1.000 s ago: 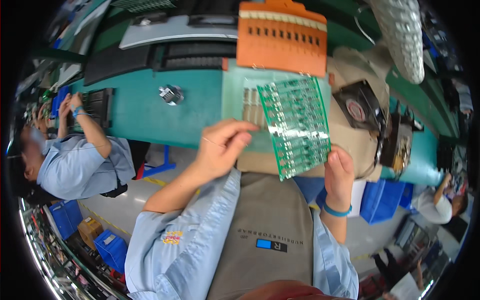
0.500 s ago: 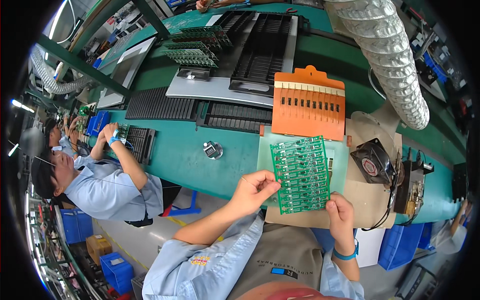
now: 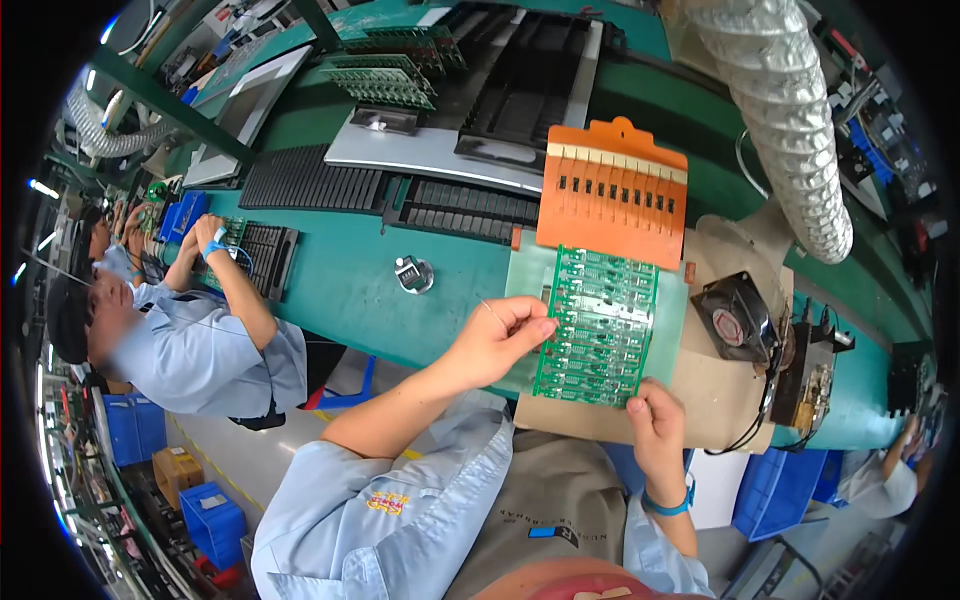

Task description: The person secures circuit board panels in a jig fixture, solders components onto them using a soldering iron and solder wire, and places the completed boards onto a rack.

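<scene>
A green circuit board panel [image 3: 602,325] with rows of small components is held in front of me. My left hand [image 3: 502,338] pinches its left edge between thumb and fingers. At the lower right corner, my right hand [image 3: 657,418] grips the panel, a blue band around that wrist. Behind the panel lies a pale green plate [image 3: 668,310], partly covered by it. An orange fixture plate [image 3: 614,205] with a row of small black parts tilts up just beyond the panel's far edge.
Left of the plate stands a small tally counter [image 3: 412,274]. Black slotted racks [image 3: 470,208] and upright boards [image 3: 385,80] lie farther back. To the right are a black fan [image 3: 735,317] and a hanging silver duct [image 3: 790,120]. A co-worker [image 3: 190,350] works at left.
The circuit board panel has moved away from me, up against the orange plate's lower edge, and turned slightly. Both hands moved with it, still gripping. The camera view has shifted a little.
</scene>
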### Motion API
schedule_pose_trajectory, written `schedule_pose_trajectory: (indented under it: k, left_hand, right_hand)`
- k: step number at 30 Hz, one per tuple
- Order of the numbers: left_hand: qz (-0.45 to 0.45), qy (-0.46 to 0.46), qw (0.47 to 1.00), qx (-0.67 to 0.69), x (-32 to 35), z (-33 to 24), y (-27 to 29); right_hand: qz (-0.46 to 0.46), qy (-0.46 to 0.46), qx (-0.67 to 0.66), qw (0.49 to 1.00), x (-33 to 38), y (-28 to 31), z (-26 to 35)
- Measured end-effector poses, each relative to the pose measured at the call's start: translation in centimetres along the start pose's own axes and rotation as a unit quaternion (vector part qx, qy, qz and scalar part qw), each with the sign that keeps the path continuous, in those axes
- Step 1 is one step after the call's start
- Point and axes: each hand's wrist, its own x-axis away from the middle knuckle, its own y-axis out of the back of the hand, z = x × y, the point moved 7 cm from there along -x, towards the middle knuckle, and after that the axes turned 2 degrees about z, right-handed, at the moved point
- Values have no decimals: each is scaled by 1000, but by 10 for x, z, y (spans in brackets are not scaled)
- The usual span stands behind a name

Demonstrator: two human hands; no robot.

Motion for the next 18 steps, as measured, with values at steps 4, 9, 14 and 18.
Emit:
schedule_pose_trajectory:
  k: [4,9,14,18]
  left_hand:
    - [34,-15,999,-14,-14,-12,1]
    - [17,-10,999,-37,-22,-13,6]
    - [36,-8,996,-80,-25,-34,5]
    - [125,38,988,-85,-38,-33,-7]
  right_hand:
    - [-35,-4,-15,999,4,-5,1]
    - [-3,62,69,996,1,-8,12]
    - [-98,11,40,994,-3,19,1]
    - [-216,-25,-92,972,-9,40,-11]
